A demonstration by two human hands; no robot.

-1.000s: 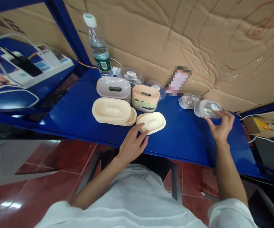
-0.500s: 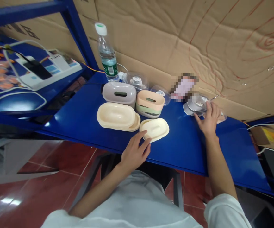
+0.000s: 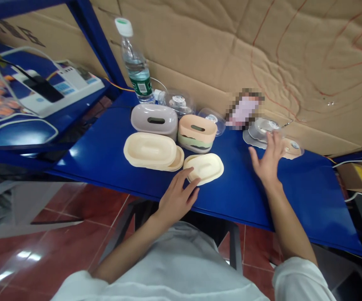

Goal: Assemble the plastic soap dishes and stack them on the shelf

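My left hand (image 3: pixel 178 193) rests with its fingers apart at the near left edge of a small cream oval lid-like piece (image 3: pixel 206 168). Left of that piece lies a larger cream oval piece (image 3: pixel 149 149), stacked over another cream one. Behind them stand a glossy grey oval box (image 3: pixel 143 115) with a slot in its top and a smaller peach, green and grey box (image 3: pixel 197 127), also slotted. My right hand (image 3: pixel 267 161) is spread, its fingertips by clear plastic pieces (image 3: pixel 262 127) near the cardboard. Whether the fingertips touch them I cannot tell.
A water bottle (image 3: pixel 137 71) stands at the back left beside more clear plastic pieces (image 3: pixel 179 102). A pixelated pink patch (image 3: pixel 244 109) is at the back. The blue table (image 3: pixel 231 196) meets a cardboard wall (image 3: pixel 193 50). A power strip (image 3: pixel 71 85) with cables lies on the left surface.
My right hand has moved slightly left and its fingers have spread wider, uncovering a peach-toned piece to its right. My left hand stays at the small cream piece. The view has shifted slightly.
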